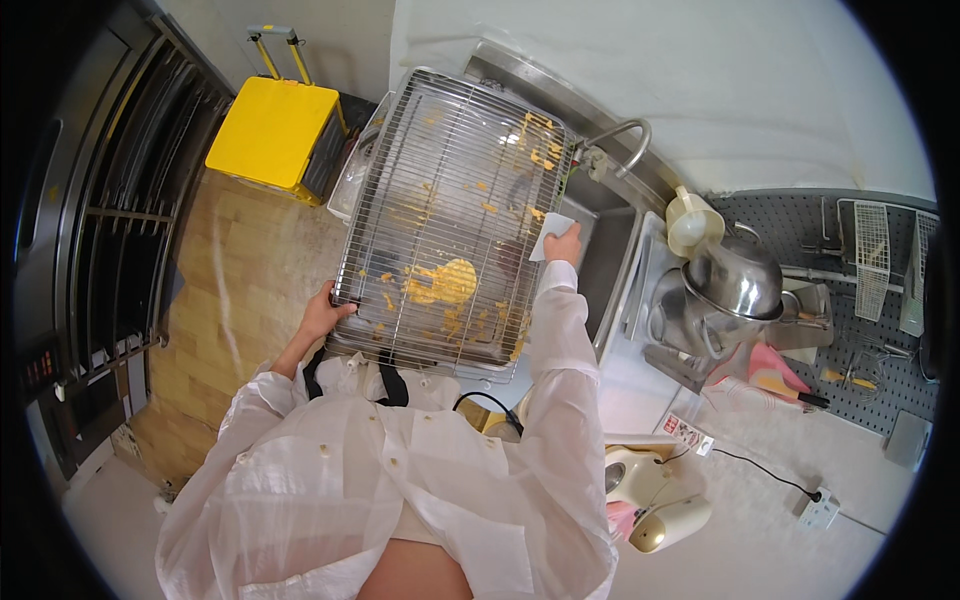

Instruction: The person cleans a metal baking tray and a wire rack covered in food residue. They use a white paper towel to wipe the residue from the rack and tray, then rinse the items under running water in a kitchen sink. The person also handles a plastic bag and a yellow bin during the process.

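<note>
A large wire cooling rack (450,180) lies over a metal baking tray (427,161) in front of me. Yellow-orange batter-like residue (450,281) is smeared below the wires, and more clings to the rack's right side. My left hand (330,311) grips the near left edge of the rack and tray, thumb on top. In my right hand (563,244) is a flat white scraper (550,231), held against the rack's right edge.
Right of the rack are a steel sink (611,255), a curved faucet (637,146), stacked steel bowls (735,277) and a cream jug (694,217). A cream stand mixer (675,521) stands lower right. Left are a yellow trolley box (274,131) and a tray-filled steel oven or rack (135,210).
</note>
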`<act>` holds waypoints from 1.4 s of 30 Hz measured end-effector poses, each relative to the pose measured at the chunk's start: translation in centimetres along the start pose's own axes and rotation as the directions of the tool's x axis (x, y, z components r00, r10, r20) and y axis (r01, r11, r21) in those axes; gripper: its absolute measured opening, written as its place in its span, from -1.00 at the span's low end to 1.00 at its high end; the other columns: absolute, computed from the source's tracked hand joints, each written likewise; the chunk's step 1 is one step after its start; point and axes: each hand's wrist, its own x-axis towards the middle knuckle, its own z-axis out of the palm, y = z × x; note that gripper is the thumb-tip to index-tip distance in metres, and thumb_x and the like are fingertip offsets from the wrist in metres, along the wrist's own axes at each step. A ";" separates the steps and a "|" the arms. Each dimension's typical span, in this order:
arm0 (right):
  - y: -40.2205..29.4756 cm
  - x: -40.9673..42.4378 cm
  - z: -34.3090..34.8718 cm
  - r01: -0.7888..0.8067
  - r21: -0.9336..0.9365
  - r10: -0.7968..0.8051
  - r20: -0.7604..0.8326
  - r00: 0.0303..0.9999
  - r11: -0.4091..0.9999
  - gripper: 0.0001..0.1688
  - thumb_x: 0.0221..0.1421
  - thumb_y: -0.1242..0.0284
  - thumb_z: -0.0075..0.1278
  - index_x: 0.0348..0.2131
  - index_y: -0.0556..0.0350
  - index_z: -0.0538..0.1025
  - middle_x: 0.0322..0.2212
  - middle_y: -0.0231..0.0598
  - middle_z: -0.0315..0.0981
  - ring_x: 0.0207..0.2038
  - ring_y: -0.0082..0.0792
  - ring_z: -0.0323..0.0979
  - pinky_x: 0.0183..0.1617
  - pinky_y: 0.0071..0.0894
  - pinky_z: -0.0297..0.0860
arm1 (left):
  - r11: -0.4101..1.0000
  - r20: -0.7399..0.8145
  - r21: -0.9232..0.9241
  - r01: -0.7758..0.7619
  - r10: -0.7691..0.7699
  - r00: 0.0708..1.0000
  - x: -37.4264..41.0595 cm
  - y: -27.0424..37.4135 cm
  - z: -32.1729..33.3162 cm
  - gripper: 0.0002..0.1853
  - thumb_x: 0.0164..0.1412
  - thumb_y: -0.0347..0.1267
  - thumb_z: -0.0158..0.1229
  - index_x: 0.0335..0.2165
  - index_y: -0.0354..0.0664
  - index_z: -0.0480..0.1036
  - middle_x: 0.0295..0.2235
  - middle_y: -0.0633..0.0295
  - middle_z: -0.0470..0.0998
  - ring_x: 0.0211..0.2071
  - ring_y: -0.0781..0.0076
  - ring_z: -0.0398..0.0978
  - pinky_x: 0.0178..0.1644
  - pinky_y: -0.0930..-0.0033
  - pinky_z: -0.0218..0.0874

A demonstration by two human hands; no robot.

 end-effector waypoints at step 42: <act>-4.5 10.9 0.1 -0.051 -0.053 0.059 0.151 0.987 0.997 -0.40 -0.29 0.41 -0.08 -0.15 0.19 0.19 -0.26 0.18 0.31 -0.17 0.12 0.27 -0.12 -0.11 0.22 | 0.992 -0.020 -0.121 -0.047 0.045 0.999 -0.5 0.9 0.2 -0.15 -0.26 -0.52 0.22 0.07 -0.11 0.02 -0.17 0.13 0.40 -0.22 0.52 0.35 -0.12 0.48 0.15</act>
